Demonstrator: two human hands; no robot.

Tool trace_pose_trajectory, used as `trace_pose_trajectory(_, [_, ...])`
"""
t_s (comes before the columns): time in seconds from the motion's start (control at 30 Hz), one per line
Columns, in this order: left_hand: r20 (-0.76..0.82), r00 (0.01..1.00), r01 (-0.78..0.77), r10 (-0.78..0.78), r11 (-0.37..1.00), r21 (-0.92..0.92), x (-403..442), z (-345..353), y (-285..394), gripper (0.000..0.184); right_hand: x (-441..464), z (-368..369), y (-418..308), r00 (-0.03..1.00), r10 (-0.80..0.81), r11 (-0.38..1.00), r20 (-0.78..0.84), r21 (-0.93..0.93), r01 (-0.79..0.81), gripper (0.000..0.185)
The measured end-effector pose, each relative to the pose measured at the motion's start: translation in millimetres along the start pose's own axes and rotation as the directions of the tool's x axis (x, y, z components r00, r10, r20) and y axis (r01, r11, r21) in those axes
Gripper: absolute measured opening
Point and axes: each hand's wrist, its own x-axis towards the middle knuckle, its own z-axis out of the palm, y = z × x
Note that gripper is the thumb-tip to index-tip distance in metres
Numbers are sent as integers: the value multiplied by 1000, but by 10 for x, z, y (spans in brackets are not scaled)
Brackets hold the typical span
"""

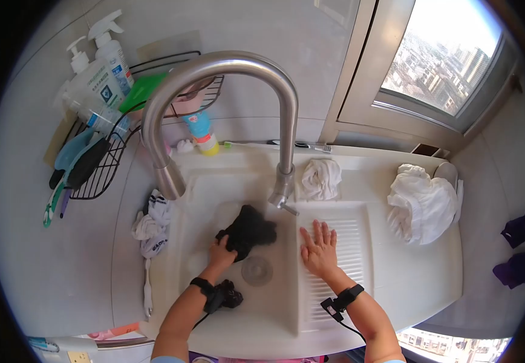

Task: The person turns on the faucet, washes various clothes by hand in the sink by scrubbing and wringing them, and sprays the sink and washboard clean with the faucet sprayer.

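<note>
Black cloth lies bunched in the white sink basin, over the drain's upper side. My left hand is at its lower left edge, with fingers curled into the fabric. On the ribbed washboard to the right, my right hand rests with its fingers spread and nothing in them. A smaller dark bunched item sits in the basin beside my left wrist. The steel faucet arches above the basin.
White cloth lies above the washboard, and a larger white bundle is at the right. Patterned socks hang on the left rim. A wire rack holds bottles and brushes. Toothbrushes lie along the back ledge.
</note>
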Motion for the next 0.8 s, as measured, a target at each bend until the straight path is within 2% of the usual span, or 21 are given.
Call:
trace_pose_trajectory(0.03, [9, 994, -103, 106, 932, 347, 28, 105, -41, 66, -1, -10, -5, 1000, 4, 1000, 3, -3, -4, 50])
trace_pose_trajectory(0.07, [104, 979, -202, 175, 902, 382, 76, 153, -96, 65, 15, -12, 4, 1000, 7, 1000, 2, -8, -7, 50])
trace_pose_trajectory(0.17, [17, 968, -221, 250, 820, 528, 19, 602, -374, 60, 19, -3, 10, 999, -3, 999, -49, 34, 5, 50])
trace_pose_trajectory(0.23, [320, 944, -215, 79, 884, 416, -105, 468, -57, 49, 72, -44, 26, 998, -9, 1000, -57, 21, 10, 49])
trace_pose_trajectory(0.27, [471, 882, -190, -9, 909, 372, -240, 371, 45, 44, 18, -49, -5, 999, -6, 1000, -54, 26, 8, 49])
trace_pose_trajectory(0.37, [561, 815, -274, 142, 948, 160, -165, 167, 63, 29, -17, 42, 52, 1000, -3, 1000, -25, 13, 4, 51])
trace_pose_trajectory(0.4, [344, 926, -189, 157, 980, 61, -203, 131, 154, 23, -14, 83, 54, 1000, 15, 999, -4, 41, -15, 52])
trace_pose_trajectory(0.47, [265, 937, -191, 228, 969, -158, -327, -241, 621, 21, -65, 129, -14, 997, 47, 994, 57, 91, -52, 56])
trace_pose_trajectory(0.53, [194, 933, -216, 304, 902, -374, -506, -630, 1163, 19, -104, -71, -234, 979, -105, 944, 173, 328, 44, 61])
trace_pose_trajectory(0.6, [165, 905, -211, 392, 750, -627, -791, -966, 1653, 14, -121, -121, -516, 997, -44, 868, 64, 496, 6, 60])
trace_pose_trajectory(0.63, [152, 889, -171, 431, 622, -764, -940, -1079, 1861, 11, -139, -171, -593, 1000, -5, 817, 15, 577, -4, 60])
trace_pose_trajectory(0.67, [133, 874, -121, 468, 473, -873, -1080, -1164, 2033, 8, -108, -326, -610, 989, 47, 626, 143, 767, -141, 56])
trace_pose_trajectory(0.7, [114, 857, -115, 503, 402, -909, -1219, -1239, 2166, 5, -31, -538, -616, 958, 61, 381, 280, 881, -281, 53])
trace_pose_trajectory(0.73, [93, 839, -106, 536, 329, -938, -1344, -1303, 2277, 3, 27, -682, -596, 911, 33, 106, 410, 905, -411, 50])
trace_pose_trajectory(0.8, [13, 818, -97, 575, 160, -982, -1480, -1277, 2405, 11, 36, -706, -337, 930, 17, -153, 368, 920, -361, 45])
